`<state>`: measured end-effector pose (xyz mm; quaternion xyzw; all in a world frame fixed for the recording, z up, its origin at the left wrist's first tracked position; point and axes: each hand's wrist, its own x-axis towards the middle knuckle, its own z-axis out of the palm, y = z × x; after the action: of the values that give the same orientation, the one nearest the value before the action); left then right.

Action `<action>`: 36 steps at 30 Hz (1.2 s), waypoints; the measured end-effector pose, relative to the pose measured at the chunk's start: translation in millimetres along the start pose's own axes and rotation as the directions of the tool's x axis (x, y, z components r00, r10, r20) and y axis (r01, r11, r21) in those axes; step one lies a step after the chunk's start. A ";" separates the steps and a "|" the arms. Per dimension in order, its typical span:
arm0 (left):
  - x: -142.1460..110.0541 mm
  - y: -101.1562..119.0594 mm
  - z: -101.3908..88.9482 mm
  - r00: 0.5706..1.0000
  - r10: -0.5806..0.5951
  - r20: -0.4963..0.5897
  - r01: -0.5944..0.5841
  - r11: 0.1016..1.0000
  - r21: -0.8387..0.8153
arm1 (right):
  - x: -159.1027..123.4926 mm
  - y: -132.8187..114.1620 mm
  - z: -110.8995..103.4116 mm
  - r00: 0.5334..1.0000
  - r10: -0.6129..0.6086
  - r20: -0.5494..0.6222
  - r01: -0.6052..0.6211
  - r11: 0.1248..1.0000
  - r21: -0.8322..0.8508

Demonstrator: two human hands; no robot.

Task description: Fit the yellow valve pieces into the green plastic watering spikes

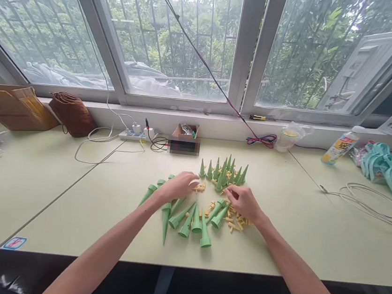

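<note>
Left hand: the left hand is being held just beside a small heap of yellow pieces, fingers loosely curved, fingertips parted; nothing is being seen between them.
Right hand: the right hand is being kept well apart from the left, fingertips drawn together near a yellow piece; whether it is being gripped cannot be told.
Upright cones: a cluster of green cones is being stood tips up, beyond and between the hands, with yellow pieces being scattered among them.
Lying cones: more cones are being spread in a fan on the person's side of the hands; some are being partly covered by the left forearm.
Loose pieces: a larger scatter is being left beside the right wrist.
Surface: everything is being borne by a pale green table, crossed by dark seams.
Back left: a cardboard box, a brown pouch and a power strip are being lined up near the sill.
Back right: a bottle and pastel clips are being kept near a coiled cable.
Room: foliage and bars are being shown through sliding windows.
</note>
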<state>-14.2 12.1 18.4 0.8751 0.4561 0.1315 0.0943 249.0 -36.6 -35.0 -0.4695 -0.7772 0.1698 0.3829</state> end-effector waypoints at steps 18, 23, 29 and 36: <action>7.7 -48.6 -9.6 0.983 -0.185 0.001 0.185 0.982 0.046 | -0.6 -2.4 -2.4 1.000 0.006 0.011 -0.006 1.000 0.000; 9.0 -50.2 -8.0 0.989 -0.144 -0.046 0.144 0.990 -0.001 | -1.1 -1.9 -2.5 1.000 0.005 0.016 -0.005 1.000 -0.002; 11.5 -48.5 -14.7 0.979 -0.105 -0.173 0.089 0.991 -0.095 | -2.2 -2.6 -2.1 0.999 0.034 0.024 -0.034 0.999 -0.011; 16.2 -26.5 -26.4 0.821 -0.128 -0.556 -0.104 0.924 -0.367 | -3.6 -3.7 -2.8 0.998 0.048 0.036 -0.049 0.999 0.008</action>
<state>-34.2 41.6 38.2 0.7569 0.4346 0.4724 0.1227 249.8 -41.8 -32.5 -0.4835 -0.7715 0.1908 0.3670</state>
